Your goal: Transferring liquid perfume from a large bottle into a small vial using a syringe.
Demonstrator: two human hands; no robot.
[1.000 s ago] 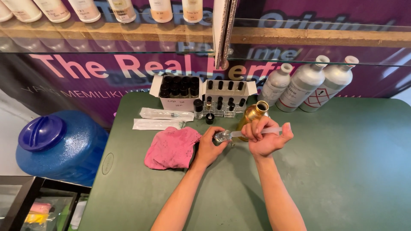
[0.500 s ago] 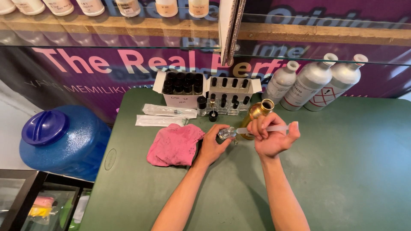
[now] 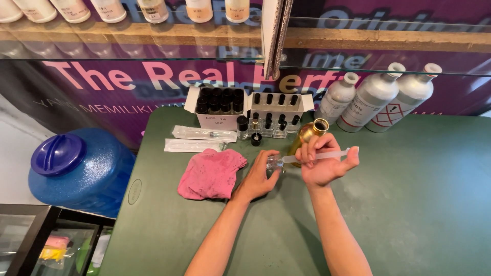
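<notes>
Small clear glass vial (image 3: 273, 162) held just above the table (image 3: 409, 204), near mid-width and toward the far edge. Left hand (image 3: 258, 176) closed around the vial, fingers wrapping its body. Right hand (image 3: 323, 164) closed on a clear plastic syringe (image 3: 319, 156), lying roughly level, tip meeting the vial mouth; thumb sits near the plunger end. Whether liquid is passing cannot be told. Handling, by judgement: vial light, rigid, smooth, breakable and likely slick if wet, so grip around the body, below the neck, leaving the mouth free. Syringe light and stiff; hold by the barrel, thumb on the plunger. Just behind the hands stands an open gold bottle (image 3: 308, 134), partly hidden by the right fingers. Left of the left hand, touching or nearly so, lies a crumpled pink cloth (image 3: 209, 174). Beyond the cloth, two sealed clear packets (image 3: 197, 139), side by side. At the far edge, two open white boxes (image 3: 248, 107) of small dark-capped vials, a few loose vials and a black cap (image 3: 256, 139) in front. Far right of these, three silver bottles (image 3: 381, 97) with white caps. Off the table's left edge, a blue water jug (image 3: 79, 166).
</notes>
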